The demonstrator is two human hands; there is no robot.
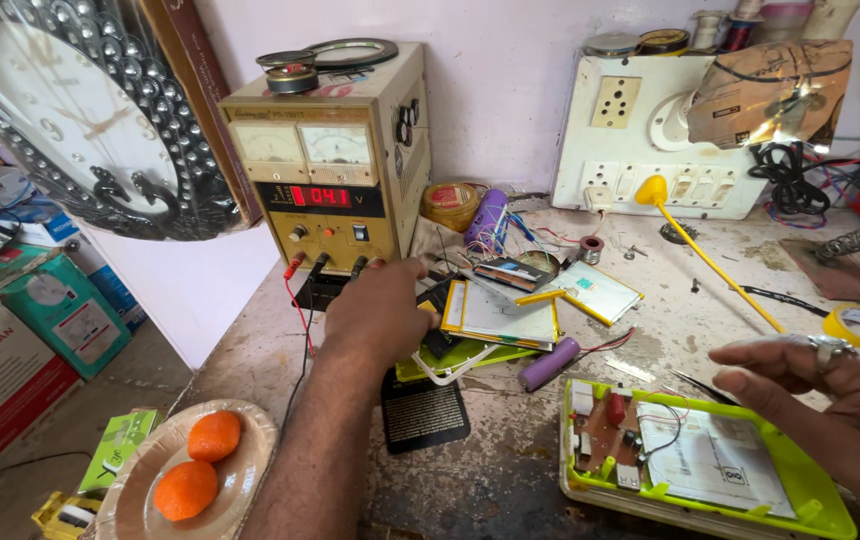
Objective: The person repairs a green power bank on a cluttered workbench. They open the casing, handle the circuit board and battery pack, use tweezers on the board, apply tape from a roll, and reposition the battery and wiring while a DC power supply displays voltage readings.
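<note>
Round oranges (200, 465), green-cased circuit board (700, 460)

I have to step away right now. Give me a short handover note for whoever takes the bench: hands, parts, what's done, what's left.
Left hand: reaching to the leads at the foot of the power supply; whether it grips anything is hidden.
Right hand: open, fingers spread, hovering over the opened green device, holding nothing.
Parts: device lies open with its circuit board and flat cell exposed. Loose cells and purple cylinder cell lie between the hands.
Done: casing open, supply switched on.
Left: the leads are not on the board yet.
</note>
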